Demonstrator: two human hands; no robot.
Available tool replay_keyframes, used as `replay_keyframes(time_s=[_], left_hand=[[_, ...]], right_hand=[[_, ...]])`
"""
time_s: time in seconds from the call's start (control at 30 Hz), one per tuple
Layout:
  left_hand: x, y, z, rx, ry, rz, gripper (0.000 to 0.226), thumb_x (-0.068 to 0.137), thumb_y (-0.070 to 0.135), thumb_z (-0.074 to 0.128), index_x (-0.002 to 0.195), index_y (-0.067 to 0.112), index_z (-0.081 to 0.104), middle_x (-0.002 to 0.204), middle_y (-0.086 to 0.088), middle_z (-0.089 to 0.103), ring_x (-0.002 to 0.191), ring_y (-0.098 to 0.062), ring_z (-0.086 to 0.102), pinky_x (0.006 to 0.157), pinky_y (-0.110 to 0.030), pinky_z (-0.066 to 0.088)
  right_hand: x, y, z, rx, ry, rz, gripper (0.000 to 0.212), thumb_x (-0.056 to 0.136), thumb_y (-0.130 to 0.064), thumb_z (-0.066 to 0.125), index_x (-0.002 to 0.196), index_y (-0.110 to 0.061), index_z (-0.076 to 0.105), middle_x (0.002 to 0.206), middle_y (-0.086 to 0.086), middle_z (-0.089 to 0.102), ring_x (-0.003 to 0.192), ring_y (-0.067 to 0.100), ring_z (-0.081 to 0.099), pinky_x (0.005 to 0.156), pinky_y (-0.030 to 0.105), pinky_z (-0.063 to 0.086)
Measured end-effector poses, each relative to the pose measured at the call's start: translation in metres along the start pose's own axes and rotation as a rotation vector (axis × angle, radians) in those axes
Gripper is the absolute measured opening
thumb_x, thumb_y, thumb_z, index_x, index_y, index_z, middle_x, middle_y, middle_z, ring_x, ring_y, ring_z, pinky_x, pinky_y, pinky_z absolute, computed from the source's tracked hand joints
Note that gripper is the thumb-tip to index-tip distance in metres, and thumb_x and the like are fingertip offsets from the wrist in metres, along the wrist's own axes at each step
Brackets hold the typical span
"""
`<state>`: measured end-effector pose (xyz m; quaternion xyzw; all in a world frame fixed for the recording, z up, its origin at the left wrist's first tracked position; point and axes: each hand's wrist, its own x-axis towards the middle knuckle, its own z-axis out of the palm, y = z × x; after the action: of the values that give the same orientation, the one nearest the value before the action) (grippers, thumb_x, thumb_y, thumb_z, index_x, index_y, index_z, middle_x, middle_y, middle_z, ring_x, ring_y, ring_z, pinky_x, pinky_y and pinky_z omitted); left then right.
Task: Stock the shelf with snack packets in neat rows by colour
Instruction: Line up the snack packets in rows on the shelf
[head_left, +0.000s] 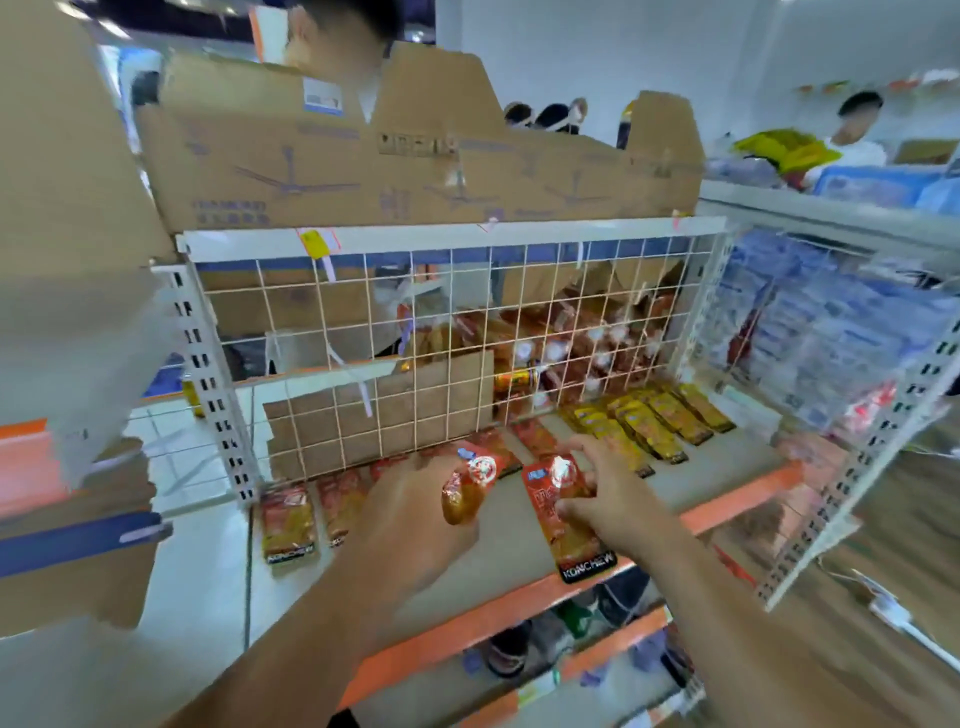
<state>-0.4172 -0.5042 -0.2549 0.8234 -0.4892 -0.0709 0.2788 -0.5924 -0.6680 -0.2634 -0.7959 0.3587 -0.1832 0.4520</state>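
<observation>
My left hand (415, 512) grips a red snack packet (470, 488) just above the grey shelf board (519, 535). My right hand (605, 491) pinches another red packet (571, 525) that lies lengthwise toward the shelf's front edge. A row of red packets (288, 522) lies flat along the left back of the shelf. Several yellow packets (649, 423) lie in overlapping rows at the back right.
A white wire grid (441, 343) backs the shelf, with cardboard (384, 410) and more packets behind it. An orange rail (519, 613) edges the front. White uprights stand left and right. A large cardboard box (415, 161) sits on top. People stand beyond.
</observation>
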Motion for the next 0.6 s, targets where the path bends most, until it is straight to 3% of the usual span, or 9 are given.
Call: replay_keyframes(time_s=[0.07, 0.2, 0.27, 0.4, 0.5, 0.6], left_hand=[[0.005, -0.016, 0.017, 0.034, 0.006, -0.031, 0.044, 0.074, 0.038, 0.074, 0.117, 0.037, 0.065, 0.102, 0.004, 0.062, 0.091, -0.020, 0.061, 0.075, -0.029, 0.047], [0.018, -0.047, 0.051, 0.041, -0.019, -0.081, 0.050, 0.073, 0.040, 0.074, 0.122, 0.036, 0.064, 0.111, 0.003, 0.065, 0.114, -0.028, 0.059, 0.099, -0.042, 0.050], [0.023, -0.059, 0.067, 0.025, -0.015, -0.090, 0.054, 0.074, 0.042, 0.070, 0.126, 0.035, 0.062, 0.112, 0.002, 0.066, 0.120, -0.033, 0.055, 0.103, -0.048, 0.051], [0.033, -0.073, 0.090, -0.006, -0.053, -0.126, 0.066, 0.081, 0.046, 0.070, 0.143, 0.037, 0.051, 0.133, 0.007, 0.057, 0.122, -0.017, 0.049, 0.101, -0.032, 0.051], [0.037, -0.082, 0.106, -0.006, -0.049, -0.141, 0.074, 0.081, 0.052, 0.069, 0.149, 0.040, 0.042, 0.141, 0.008, 0.054, 0.127, -0.015, 0.045, 0.102, -0.028, 0.048], [0.036, -0.085, 0.119, -0.011, -0.035, -0.156, 0.076, 0.084, 0.057, 0.066, 0.152, 0.042, 0.034, 0.145, 0.010, 0.049, 0.130, -0.013, 0.041, 0.105, -0.026, 0.044]], right_hand=[[0.017, 0.015, 0.012, -0.002, -0.040, 0.065, 0.057, 0.087, 0.005, 0.068, 0.128, -0.031, 0.051, 0.115, 0.003, 0.066, 0.087, 0.009, 0.066, 0.058, 0.017, 0.052], [0.058, 0.036, 0.034, -0.127, -0.075, 0.114, 0.056, 0.090, -0.007, 0.068, 0.127, -0.046, 0.049, 0.111, -0.001, 0.069, 0.078, 0.018, 0.072, 0.060, 0.033, 0.056], [0.077, 0.044, 0.042, -0.139, -0.104, 0.143, 0.054, 0.091, -0.009, 0.067, 0.123, -0.048, 0.050, 0.111, 0.001, 0.069, 0.081, 0.022, 0.073, 0.067, 0.037, 0.059], [0.104, 0.065, 0.051, -0.124, -0.144, 0.186, 0.054, 0.088, -0.004, 0.067, 0.108, -0.052, 0.054, 0.104, 0.006, 0.073, 0.078, 0.025, 0.074, 0.070, 0.043, 0.060], [0.117, 0.079, 0.057, -0.183, -0.176, 0.190, 0.055, 0.086, -0.004, 0.068, 0.116, -0.048, 0.053, 0.100, 0.006, 0.074, 0.078, 0.019, 0.073, 0.075, 0.040, 0.058], [0.127, 0.085, 0.061, -0.339, -0.261, 0.159, 0.051, 0.089, -0.014, 0.066, 0.127, -0.043, 0.049, 0.106, 0.006, 0.071, 0.084, 0.020, 0.069, 0.070, 0.033, 0.051]])
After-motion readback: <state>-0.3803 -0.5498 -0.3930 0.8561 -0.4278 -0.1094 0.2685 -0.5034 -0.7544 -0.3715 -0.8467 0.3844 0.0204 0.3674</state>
